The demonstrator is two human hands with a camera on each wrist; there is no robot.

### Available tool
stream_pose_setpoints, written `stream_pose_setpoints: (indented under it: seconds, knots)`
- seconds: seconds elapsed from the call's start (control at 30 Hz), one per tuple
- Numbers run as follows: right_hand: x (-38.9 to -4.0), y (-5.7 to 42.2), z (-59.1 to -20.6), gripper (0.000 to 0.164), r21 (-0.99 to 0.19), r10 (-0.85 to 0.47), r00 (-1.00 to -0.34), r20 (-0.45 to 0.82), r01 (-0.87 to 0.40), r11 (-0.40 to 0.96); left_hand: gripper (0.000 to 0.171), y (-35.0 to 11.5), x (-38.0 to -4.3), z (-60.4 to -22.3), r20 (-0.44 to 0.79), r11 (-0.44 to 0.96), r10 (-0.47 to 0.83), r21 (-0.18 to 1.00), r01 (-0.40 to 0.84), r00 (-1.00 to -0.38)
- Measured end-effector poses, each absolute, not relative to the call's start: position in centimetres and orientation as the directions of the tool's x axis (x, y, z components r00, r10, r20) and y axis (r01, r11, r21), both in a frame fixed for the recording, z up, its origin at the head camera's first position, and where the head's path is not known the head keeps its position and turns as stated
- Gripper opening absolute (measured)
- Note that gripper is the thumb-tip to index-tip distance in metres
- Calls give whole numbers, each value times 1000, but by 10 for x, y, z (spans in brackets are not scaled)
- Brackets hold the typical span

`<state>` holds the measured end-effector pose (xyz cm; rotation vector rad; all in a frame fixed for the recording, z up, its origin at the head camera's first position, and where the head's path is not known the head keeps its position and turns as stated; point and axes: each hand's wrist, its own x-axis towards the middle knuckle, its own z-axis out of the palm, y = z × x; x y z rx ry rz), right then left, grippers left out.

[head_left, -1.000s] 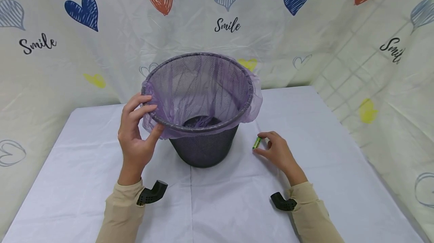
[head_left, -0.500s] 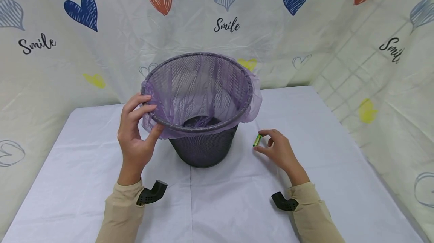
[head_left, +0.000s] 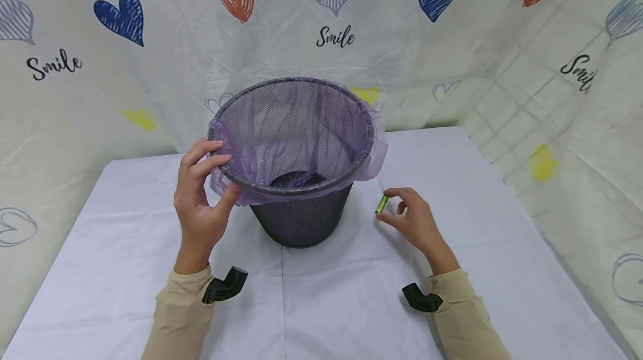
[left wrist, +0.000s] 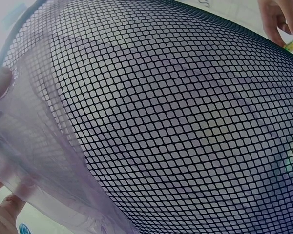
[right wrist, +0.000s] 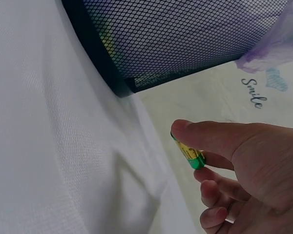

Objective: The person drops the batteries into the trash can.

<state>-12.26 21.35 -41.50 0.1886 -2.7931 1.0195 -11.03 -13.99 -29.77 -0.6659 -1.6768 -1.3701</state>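
A black mesh wastebasket (head_left: 301, 223) stands mid-table, lined with a thin purple bin bag (head_left: 374, 153) folded out over its rim. My left hand (head_left: 203, 209) grips the rim at its left side, fingers over the edge and thumb at the front, with the bag under them. To the right of the basket, my right hand (head_left: 414, 220) pinches a small green and yellow battery (head_left: 382, 204) by its ends between thumb and forefinger. In the right wrist view the battery (right wrist: 189, 153) is held above the cloth, apart from the basket.
A white cloth (head_left: 331, 304) covers the table. Behind it hangs a pale curtain (head_left: 281, 42) printed with hearts and "Smile". A yellow-green patch (right wrist: 106, 41) shows through the mesh low in the basket. Black wrist mounts (head_left: 225, 286) sit on both sleeves.
My right hand has risen slightly in the head view, carrying the battery with it. My left hand and the wastebasket have stayed put.
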Motion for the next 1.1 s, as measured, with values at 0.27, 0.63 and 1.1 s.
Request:
stream_pose_setpoints:
  seconds: [0.27, 0.63, 1.1]
  knots:
    - [-121, 214, -413, 50, -629, -58, -971, 230, -194, 753, 47, -140, -110, -297, 859, 262, -104, 510, 819, -502]
    - [-119, 213, -406, 51, -626, -46, -974, 223, -179, 759, 47, -140, -109, -297, 858, 259, -102, 511, 819, -503]
    - [-116, 210, -395, 51, -611, -48, -951, 304, -234, 756, 47, -140, -109, -297, 859, 255, -98, 510, 821, -503]
